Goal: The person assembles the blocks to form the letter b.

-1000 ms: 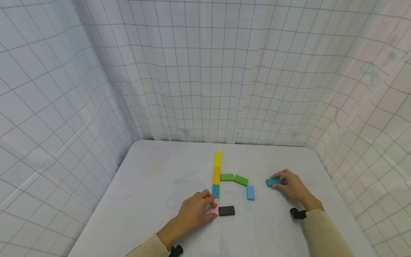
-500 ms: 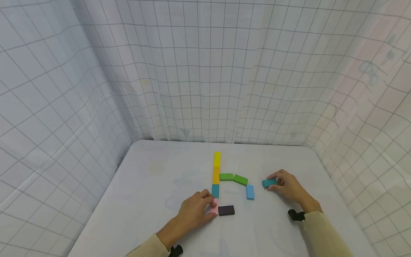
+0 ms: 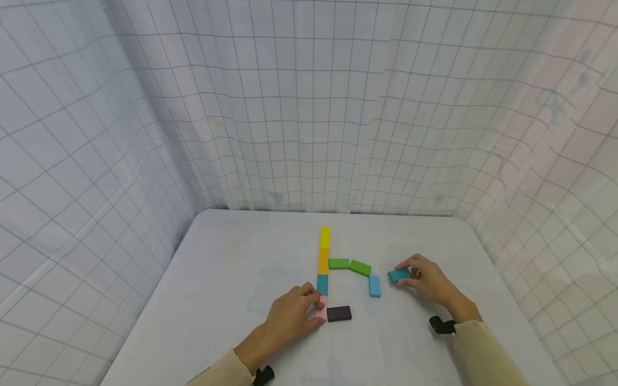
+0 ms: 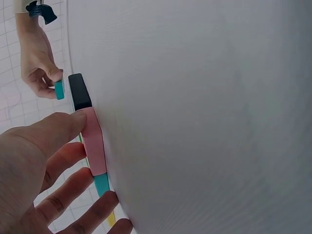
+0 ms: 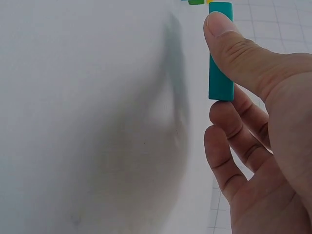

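My right hand pinches a teal block between thumb and fingers, right of the light blue block. In the right wrist view, the teal block stands off the table above its shadow. My left hand holds a pink block at the near end of a column, thumb on one end and fingers curled along its far side. Beyond it in line lie another teal block, an orange block and a yellow block. A black block lies right of the pink one.
From the orange block, a green block and a second, angled green block lead rightward to the light blue one. The white table is enclosed by gridded white curtains at the back and sides.
My right hand has moved left with the teal block, bringing it closer to the light blue block. The left hand stays on the pink block.
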Motion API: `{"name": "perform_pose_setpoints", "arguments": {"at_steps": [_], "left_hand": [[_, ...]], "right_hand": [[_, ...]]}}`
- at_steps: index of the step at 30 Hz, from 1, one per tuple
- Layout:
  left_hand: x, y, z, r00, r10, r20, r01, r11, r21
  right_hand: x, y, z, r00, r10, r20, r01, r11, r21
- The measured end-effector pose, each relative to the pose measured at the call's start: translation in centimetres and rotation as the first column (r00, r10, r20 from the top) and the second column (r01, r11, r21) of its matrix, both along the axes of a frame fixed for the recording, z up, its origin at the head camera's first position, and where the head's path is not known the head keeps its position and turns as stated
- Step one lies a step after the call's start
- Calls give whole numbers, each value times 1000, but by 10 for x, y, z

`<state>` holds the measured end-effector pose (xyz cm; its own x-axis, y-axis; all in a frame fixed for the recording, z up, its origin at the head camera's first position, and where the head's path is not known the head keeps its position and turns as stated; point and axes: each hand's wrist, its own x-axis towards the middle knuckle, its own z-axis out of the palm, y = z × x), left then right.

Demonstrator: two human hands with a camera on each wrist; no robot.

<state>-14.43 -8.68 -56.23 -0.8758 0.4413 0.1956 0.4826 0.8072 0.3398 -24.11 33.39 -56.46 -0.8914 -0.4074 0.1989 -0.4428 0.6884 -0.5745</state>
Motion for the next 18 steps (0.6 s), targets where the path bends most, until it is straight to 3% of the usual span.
{"name": "perform_pose_setpoints", "arguments": {"at_steps": [9, 18], "left_hand": [[-1, 1, -1, 1000, 4, 14, -4, 1000, -11], [-3, 1, 0, 1000, 1, -17, -1, 1000, -10]], "right_hand": [[11, -12, 6, 999, 30, 26, -29, 999, -22], [21, -27, 5, 995, 99, 24, -98, 995, -30]]}}
